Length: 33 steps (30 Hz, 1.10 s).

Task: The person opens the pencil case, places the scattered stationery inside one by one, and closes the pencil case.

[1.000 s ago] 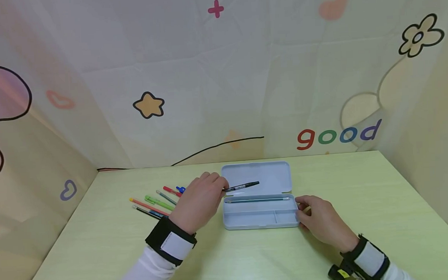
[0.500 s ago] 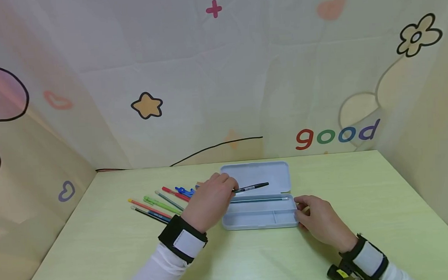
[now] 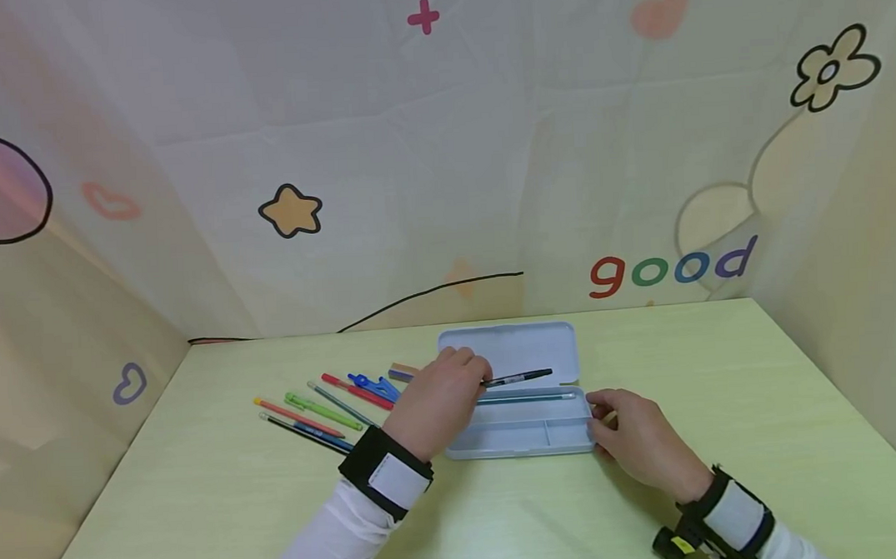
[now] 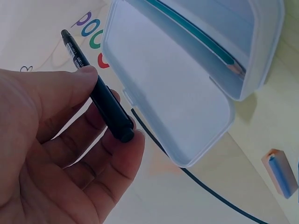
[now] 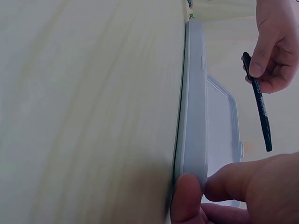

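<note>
My left hand (image 3: 438, 401) pinches a black pen (image 3: 523, 377) between thumb and fingers, over the pale blue pencil case (image 3: 496, 438). In the left wrist view, the thumb presses the pen (image 4: 110, 107) against the fingertips. The case stands with its lid (image 3: 548, 342) folded back; inside, a teal pencil (image 3: 536, 398) lies along the rear compartment, partly hidden by the left hand in the head view. At the case's right end, my right hand (image 3: 643, 438) holds it, thumb and fingers at the end wall (image 5: 194, 116), as the right wrist view shows.
Left of the case lie a blue compass (image 3: 376, 388), a red pen (image 3: 355, 391), a green pen (image 3: 322, 410), an orange pencil (image 3: 296, 415), another teal pencil (image 3: 336, 399) and dark pencils (image 3: 293, 428). An eraser (image 3: 403, 371) rests near the lid. A printed cloth (image 3: 413, 164) hangs behind the table.
My left hand has moved right with the black pen, further over the pencil case, uncovering the compass and the eraser. The right hand keeps its hold at the case's end.
</note>
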Motion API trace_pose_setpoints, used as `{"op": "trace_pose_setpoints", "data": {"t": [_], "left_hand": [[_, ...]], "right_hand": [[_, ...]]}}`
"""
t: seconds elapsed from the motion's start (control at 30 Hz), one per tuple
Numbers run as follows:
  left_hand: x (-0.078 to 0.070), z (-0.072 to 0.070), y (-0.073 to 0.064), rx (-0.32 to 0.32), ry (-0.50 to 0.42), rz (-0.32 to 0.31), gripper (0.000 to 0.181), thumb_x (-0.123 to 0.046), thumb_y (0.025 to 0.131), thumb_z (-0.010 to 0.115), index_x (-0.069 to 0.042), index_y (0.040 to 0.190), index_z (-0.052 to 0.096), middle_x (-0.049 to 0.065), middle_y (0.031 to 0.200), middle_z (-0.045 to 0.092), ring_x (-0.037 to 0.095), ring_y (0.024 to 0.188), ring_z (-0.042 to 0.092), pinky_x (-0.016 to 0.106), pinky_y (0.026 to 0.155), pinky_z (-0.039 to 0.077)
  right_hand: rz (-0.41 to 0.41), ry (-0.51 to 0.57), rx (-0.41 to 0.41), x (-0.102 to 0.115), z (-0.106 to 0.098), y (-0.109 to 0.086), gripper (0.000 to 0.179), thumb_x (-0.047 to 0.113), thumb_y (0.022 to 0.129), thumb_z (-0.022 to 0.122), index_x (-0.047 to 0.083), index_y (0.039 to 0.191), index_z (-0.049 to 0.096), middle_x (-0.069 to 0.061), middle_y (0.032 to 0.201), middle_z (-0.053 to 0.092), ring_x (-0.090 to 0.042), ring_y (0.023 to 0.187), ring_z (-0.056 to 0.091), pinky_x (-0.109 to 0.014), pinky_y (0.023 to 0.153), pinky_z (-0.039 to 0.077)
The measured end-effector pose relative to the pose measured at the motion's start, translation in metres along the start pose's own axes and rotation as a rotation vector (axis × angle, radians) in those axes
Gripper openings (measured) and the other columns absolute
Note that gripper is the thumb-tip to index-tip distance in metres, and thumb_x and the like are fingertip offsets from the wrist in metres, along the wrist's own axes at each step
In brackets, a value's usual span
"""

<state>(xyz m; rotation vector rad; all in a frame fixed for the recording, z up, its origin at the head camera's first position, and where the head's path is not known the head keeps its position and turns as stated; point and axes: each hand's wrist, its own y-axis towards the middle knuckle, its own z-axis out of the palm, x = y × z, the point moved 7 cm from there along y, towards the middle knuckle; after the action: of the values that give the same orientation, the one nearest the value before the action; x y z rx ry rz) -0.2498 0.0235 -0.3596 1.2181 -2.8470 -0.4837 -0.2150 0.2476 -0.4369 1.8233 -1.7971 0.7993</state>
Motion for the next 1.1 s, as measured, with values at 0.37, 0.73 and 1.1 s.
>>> {"op": "trace_pose_setpoints", "data": {"t": [0.37,0.73,1.1], "left_hand": [[-0.005,0.016,0.011,0.066,0.004,-0.016,0.012,-0.011,0.100,0.075,-0.012,0.112,0.077,0.002,0.104,0.072,0.017,0.093,0.060,0.025,0.088,0.056],[-0.010,0.031,0.018,0.072,0.019,-0.001,0.007,-0.013,0.101,0.075,-0.013,0.108,0.077,0.000,0.101,0.071,0.016,0.089,0.059,0.025,0.081,0.055],[-0.012,0.044,0.024,0.104,0.041,-0.015,0.005,-0.015,0.100,0.077,-0.013,0.105,0.076,-0.001,0.096,0.069,0.014,0.085,0.057,0.024,0.077,0.054]], "right_hand": [[0.003,0.004,0.006,0.000,0.001,0.000,0.042,0.003,0.101,0.068,-0.012,0.139,0.058,-0.010,0.102,0.063,-0.018,0.078,0.060,-0.027,0.063,0.056],[0.009,0.007,0.004,0.000,0.000,0.000,0.043,0.003,0.101,0.068,-0.012,0.140,0.058,-0.010,0.102,0.063,-0.019,0.079,0.060,-0.027,0.063,0.056],[-0.014,0.006,-0.005,0.001,-0.001,-0.001,0.041,0.003,0.101,0.068,-0.011,0.138,0.059,-0.010,0.102,0.063,-0.019,0.079,0.060,-0.027,0.062,0.056]]}}
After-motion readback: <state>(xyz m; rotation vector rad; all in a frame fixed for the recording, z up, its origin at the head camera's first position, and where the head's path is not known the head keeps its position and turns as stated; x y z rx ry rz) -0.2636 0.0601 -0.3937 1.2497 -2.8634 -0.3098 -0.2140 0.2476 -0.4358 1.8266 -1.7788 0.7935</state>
